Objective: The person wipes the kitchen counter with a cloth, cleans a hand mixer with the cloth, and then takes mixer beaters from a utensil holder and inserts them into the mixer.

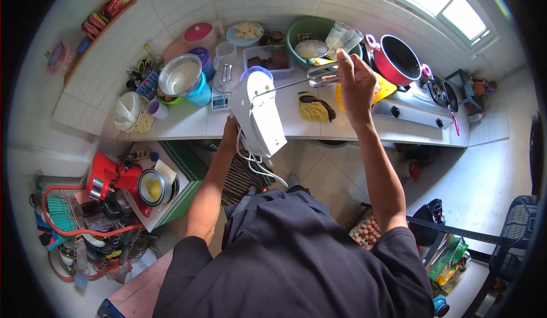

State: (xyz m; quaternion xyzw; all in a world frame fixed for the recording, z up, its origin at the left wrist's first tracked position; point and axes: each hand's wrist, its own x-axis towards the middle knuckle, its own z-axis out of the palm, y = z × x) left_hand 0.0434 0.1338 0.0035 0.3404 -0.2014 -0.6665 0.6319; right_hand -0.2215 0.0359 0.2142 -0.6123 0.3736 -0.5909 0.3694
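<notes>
A white hand mixer (pixel 263 119) is held up in front of the counter, its cord hanging below. My left hand (pixel 230 131) is closed on its left side, with part of the fingers hidden behind the body. My right hand (pixel 356 79) grips a metal beater (pixel 322 75) near its wire end. The beater's thin shaft points left and reaches the mixer's face near the two holes. Another beater (pixel 227 74) stands upright left of the mixer, above a small scale (pixel 220 102). Below my right hand's beater lies a yellow and brown cloth (pixel 316 107).
On the counter (pixel 194 125) are a steel bowl (pixel 180 75), a green basin (pixel 293 33), a plastic box (pixel 284 72) and a red pot (pixel 400 60) by the stove (pixel 413 113). A red stand mixer (pixel 126 175) is at left, eggs (pixel 366 231) low at right.
</notes>
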